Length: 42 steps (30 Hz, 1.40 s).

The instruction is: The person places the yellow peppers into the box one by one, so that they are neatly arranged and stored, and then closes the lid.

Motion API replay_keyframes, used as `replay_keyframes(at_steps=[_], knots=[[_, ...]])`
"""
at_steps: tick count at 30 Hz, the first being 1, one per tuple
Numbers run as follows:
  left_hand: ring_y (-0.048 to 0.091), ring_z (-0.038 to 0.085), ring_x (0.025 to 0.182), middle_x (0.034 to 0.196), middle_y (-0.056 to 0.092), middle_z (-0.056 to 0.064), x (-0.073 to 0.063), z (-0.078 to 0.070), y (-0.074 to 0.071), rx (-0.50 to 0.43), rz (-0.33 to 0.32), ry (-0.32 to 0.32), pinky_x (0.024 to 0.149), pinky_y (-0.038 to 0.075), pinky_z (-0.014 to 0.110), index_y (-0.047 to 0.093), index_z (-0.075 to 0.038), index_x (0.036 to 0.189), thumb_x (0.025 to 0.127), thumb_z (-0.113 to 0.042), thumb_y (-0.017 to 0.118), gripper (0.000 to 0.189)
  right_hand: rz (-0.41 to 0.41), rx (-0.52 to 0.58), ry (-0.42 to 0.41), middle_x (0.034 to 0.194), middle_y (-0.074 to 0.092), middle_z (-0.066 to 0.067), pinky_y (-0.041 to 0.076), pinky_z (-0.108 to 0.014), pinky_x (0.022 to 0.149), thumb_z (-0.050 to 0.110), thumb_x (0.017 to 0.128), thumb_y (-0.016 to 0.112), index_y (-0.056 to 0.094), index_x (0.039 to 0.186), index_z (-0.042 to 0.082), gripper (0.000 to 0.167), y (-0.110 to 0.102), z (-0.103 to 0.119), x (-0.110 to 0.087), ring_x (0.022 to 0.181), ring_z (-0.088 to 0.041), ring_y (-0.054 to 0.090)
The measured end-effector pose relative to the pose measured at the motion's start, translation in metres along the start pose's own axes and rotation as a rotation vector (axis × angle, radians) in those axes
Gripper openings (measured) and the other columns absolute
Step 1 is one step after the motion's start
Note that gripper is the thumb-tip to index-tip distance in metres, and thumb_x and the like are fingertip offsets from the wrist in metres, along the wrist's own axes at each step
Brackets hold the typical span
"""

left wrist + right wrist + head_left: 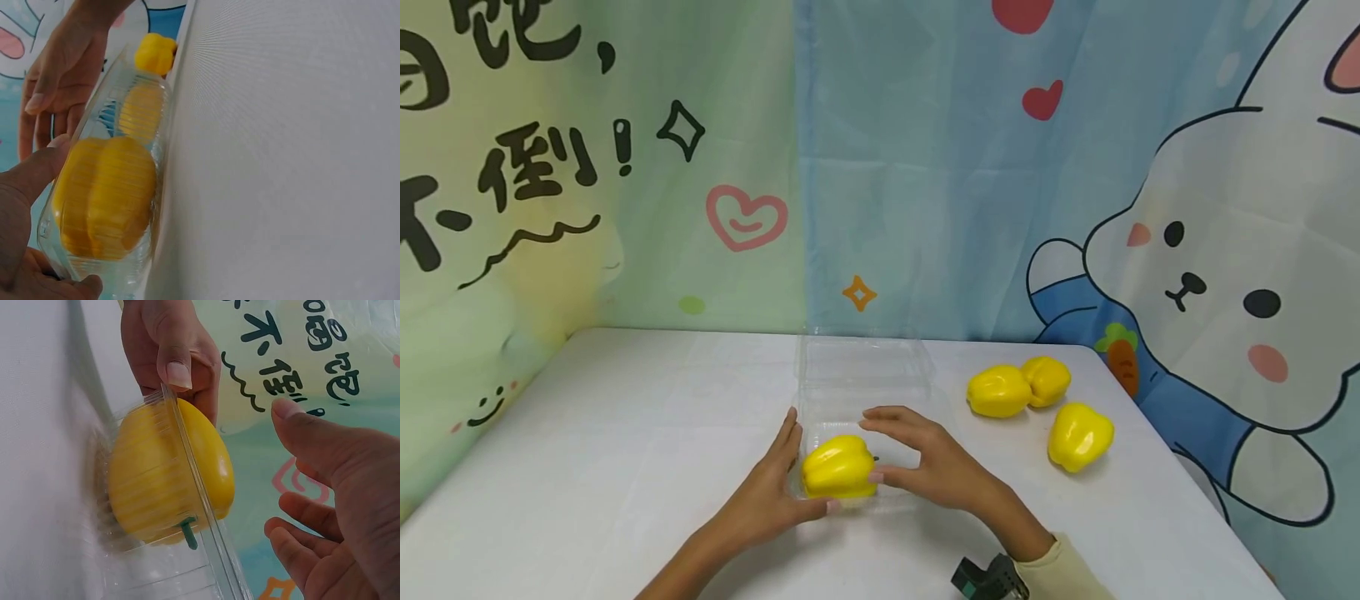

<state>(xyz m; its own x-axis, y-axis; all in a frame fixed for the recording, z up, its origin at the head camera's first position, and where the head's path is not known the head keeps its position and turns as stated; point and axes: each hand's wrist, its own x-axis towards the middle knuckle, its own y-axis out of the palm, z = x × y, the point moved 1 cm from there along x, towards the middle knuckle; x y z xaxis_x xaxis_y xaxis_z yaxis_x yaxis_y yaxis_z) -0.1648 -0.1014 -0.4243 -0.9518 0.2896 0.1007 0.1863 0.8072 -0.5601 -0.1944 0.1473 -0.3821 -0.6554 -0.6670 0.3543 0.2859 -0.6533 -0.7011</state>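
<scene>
A yellow bell pepper (838, 467) with a green stem lies in the left end of a clear plastic clamshell box (169, 578). My left hand (767, 492) holds that end of the box, its thumb at the near rim and its fingers along the left side. Over the right part of the box hovers my right hand (936, 462), fingers spread and nothing in its grasp. In the right wrist view the right hand's thumb and fingers are apart from the pepper and the box wall.
Behind the tray, the box's clear lid (861, 371) lies folded back toward the curtain. On the right of the white table (625, 433) are two yellow peppers side by side (998, 392) and a third pepper (1081, 437) nearer me. A printed curtain (925, 208) hangs along the table's back edge.
</scene>
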Motion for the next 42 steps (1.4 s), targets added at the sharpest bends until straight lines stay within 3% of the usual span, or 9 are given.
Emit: replay_keyframes(at_steps=[5,12,20,28,42], knots=[[0.035,0.036,0.137,0.161,-0.001,0.015,0.0,0.001,0.005,-0.031,0.004,0.0,0.111,0.027,0.049,0.012,0.001,0.154,0.072,-0.04,0.086,0.117,0.01,0.012,0.039,0.141,0.049,-0.002,0.045,-0.037,0.102,0.029,0.089,0.072,0.056,0.138,0.014,0.053,-0.007,-0.004,-0.009,0.129,-0.019,0.047],[0.037,0.036,0.136,0.161,-0.001,0.014,-0.002,0.002,0.005,-0.023,-0.009,-0.007,0.111,0.028,0.049,0.013,0.002,0.154,0.071,-0.04,0.086,0.118,-0.034,0.052,0.169,0.14,0.05,0.005,0.044,-0.044,0.102,0.03,0.089,0.073,0.057,0.137,0.02,0.051,-0.029,-0.015,-0.024,0.128,-0.019,0.048],[0.039,0.038,0.134,0.162,-0.001,0.013,0.0,0.002,-0.001,-0.031,0.002,-0.031,0.108,0.033,0.046,0.011,0.003,0.153,0.071,-0.039,0.087,0.12,-0.129,0.052,0.204,0.136,0.054,-0.005,0.043,-0.036,0.101,0.018,0.088,0.074,0.059,0.133,0.012,0.048,-0.055,-0.028,-0.049,0.126,-0.024,0.05],[0.035,0.037,0.137,0.162,-0.001,0.012,0.0,0.0,-0.004,-0.066,0.007,-0.047,0.109,0.031,0.044,0.01,0.002,0.154,0.07,-0.037,0.088,0.12,-0.189,-0.016,0.318,0.132,0.059,-0.008,0.046,-0.033,0.098,0.019,0.088,0.074,0.062,0.13,0.005,0.046,-0.078,-0.039,-0.069,0.124,-0.027,0.053],[0.034,0.037,0.137,0.162,0.001,0.011,0.001,-0.003,-0.002,-0.081,0.012,-0.046,0.108,0.032,0.043,0.011,0.003,0.153,0.068,-0.032,0.09,0.121,-0.236,-0.108,0.4,0.131,0.059,-0.01,0.046,-0.039,0.096,0.022,0.091,0.071,0.061,0.13,0.005,0.044,-0.101,-0.044,-0.096,0.121,-0.032,0.054]])
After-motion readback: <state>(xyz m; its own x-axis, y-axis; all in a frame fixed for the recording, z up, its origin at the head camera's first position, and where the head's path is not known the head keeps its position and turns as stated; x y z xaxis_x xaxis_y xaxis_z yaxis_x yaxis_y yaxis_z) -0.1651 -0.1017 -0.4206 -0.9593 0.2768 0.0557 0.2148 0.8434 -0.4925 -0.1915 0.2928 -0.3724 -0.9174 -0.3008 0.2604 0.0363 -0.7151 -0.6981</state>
